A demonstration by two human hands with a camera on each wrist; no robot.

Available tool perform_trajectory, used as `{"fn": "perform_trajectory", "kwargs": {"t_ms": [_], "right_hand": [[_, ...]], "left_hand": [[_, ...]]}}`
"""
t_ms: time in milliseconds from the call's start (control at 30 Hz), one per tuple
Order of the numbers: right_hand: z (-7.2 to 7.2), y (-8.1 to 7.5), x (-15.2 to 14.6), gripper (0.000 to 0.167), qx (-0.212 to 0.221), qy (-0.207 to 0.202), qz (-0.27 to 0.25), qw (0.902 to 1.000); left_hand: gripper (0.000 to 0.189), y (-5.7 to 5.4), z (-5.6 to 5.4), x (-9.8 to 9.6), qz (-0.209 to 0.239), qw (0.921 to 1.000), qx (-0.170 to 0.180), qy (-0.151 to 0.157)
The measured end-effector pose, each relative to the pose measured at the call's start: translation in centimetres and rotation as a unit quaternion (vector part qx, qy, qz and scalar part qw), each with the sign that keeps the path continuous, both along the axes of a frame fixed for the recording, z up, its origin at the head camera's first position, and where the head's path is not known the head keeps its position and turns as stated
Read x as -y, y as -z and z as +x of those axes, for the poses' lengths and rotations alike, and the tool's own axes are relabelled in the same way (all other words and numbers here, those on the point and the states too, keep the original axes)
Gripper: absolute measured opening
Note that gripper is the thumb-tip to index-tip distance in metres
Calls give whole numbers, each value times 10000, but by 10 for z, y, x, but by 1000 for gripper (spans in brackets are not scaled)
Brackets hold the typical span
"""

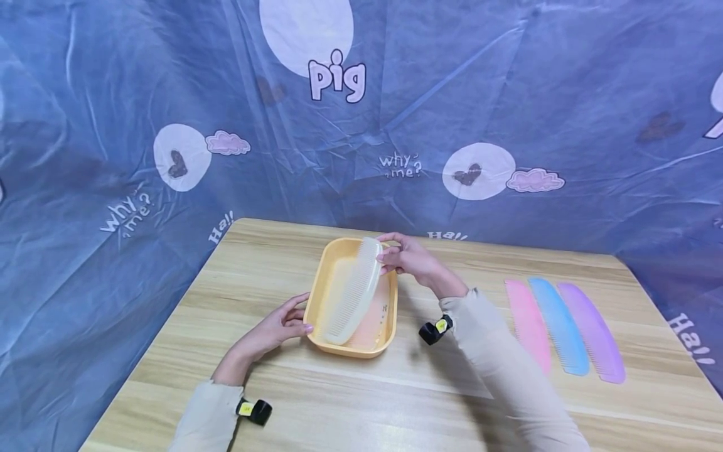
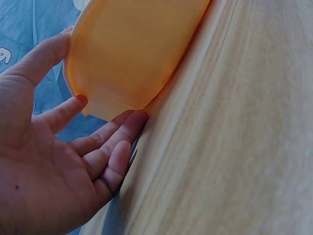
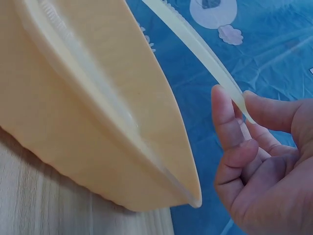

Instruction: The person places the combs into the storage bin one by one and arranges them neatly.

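Note:
My right hand (image 1: 411, 256) pinches the upper end of a pale yellow-green comb (image 1: 361, 295) between thumb and fingers. The comb slants over a yellow-orange plastic basin (image 1: 324, 267), teeth to the left, its lower end inside the basin. In the right wrist view the same comb (image 3: 200, 49) appears edge-on. My left hand (image 1: 277, 326) touches the basin's left side from outside with thumb and fingertips; its fingers are loosely bent in the left wrist view. A pale pink-orange surface (image 1: 369, 323) with small dark marks shows beside the comb; I cannot tell if it is a separate thing.
On the right of the wooden table (image 1: 339, 402) a pink comb (image 1: 528, 320), a blue comb (image 1: 559, 326) and a purple comb (image 1: 593, 333) lie side by side. The right sleeve partly covers the pink one. A blue printed cloth (image 1: 367, 188) hangs behind the table.

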State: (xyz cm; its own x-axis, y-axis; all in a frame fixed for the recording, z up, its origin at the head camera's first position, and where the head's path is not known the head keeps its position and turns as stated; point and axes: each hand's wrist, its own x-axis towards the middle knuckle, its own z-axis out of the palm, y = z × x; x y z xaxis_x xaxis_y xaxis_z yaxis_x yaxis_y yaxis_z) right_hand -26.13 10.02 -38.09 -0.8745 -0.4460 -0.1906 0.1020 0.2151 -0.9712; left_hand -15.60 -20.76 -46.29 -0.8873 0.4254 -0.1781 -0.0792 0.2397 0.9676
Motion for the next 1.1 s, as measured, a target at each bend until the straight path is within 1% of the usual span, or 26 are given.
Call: {"fn": "perform_trajectory", "kwargs": {"t_ms": [200,433,567,800,967,1100], "right_hand": [[-4,3,12,48,-57,12,143,9999],[-7,8,21,49,-108,-45,332,9994],[-9,9,25,49,-49,-52,428,9991],[-12,12,33,47,-31,-194,571,9982],[-13,14,37,46,-38,-217,595,9980],[-14,14,36,50,-30,-354,674,9971]], "left_hand": [[82,1,0,1,12,10000,41,-39],[82,3,0,2,67,10000,-34,49],[82,4,-1,3,82,9999,-99,94],[82,4,0,2,-6,10000,-31,-31],[83,4,0,2,-4,10000,-27,-32],[83,4,0,2,36,10000,-29,-19]]}}
